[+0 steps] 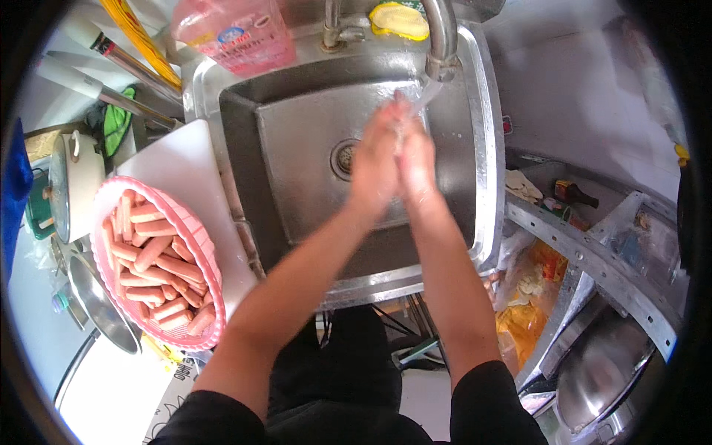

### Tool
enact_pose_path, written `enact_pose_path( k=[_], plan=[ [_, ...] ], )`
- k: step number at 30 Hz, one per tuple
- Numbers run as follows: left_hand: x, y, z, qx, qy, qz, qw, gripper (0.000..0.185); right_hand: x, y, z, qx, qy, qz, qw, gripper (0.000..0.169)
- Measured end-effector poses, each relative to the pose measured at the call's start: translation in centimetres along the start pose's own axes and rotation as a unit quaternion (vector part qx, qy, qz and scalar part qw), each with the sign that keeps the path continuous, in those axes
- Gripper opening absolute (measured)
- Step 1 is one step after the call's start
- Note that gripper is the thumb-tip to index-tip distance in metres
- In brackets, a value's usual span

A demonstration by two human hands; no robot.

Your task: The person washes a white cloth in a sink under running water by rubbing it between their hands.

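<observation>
Over a stainless steel sink, my left hand and my right hand are pressed palm against palm. Both are blurred by motion, and nothing shows between them. From the curved metal faucet, a stream of water runs down onto the fingertips. My left hand partly covers the drain in the sink's floor. The finger positions are too blurred to make out.
Left of the sink, a pink plastic basket of sausages overlaps a white cutting board. A jug of pink liquid and a yellow-edged sponge stand behind. A metal shelf frame is at right.
</observation>
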State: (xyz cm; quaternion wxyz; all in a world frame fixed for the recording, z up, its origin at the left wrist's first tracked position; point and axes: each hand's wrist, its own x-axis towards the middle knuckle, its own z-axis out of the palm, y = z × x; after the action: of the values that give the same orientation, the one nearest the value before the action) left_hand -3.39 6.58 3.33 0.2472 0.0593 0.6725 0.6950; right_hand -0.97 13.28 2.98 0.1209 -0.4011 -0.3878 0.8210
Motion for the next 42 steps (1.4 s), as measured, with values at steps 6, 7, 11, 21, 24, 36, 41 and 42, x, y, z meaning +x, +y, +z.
enact_pose_path(
  k=[6,7,11,21,24,36,41,42],
  plan=[
    [0.4,-2.4,-0.3,-0.031,0.038,-0.014,0.999,0.041,1.0,-1.6,0.9,0.077,0.038,0.104,0.991,0.035],
    [-0.1,-2.3,0.3,-0.099,0.018,0.005,0.995,0.042,1.5,-1.7,0.0,0.061,-0.015,0.048,0.997,0.036],
    [2.6,-0.5,-1.2,-0.091,0.026,-0.055,0.994,0.047,-1.1,0.2,1.7,0.009,-0.031,-0.014,0.999,0.049],
    [-0.8,-1.2,0.4,0.010,-0.017,0.067,0.998,0.050,2.1,-1.0,-0.8,0.041,-0.003,0.080,0.996,0.051],
    [2.7,-2.3,-0.8,-0.066,0.028,-0.046,0.996,0.046,-0.5,0.5,1.5,0.056,-0.009,0.021,0.998,0.037],
    [1.6,-2.2,-1.6,0.232,-0.003,0.218,0.948,0.031,1.5,-0.4,-0.1,0.046,0.001,0.141,0.989,0.037],
    [2.8,-3.3,-0.9,0.135,0.004,0.118,0.984,0.035,1.9,0.9,0.3,-0.014,0.086,0.116,0.989,0.034],
    [3.0,-3.4,-0.7,0.117,-0.003,0.092,0.989,0.036,2.4,1.5,-0.1,-0.007,0.052,0.075,0.996,0.036]
  ],
)
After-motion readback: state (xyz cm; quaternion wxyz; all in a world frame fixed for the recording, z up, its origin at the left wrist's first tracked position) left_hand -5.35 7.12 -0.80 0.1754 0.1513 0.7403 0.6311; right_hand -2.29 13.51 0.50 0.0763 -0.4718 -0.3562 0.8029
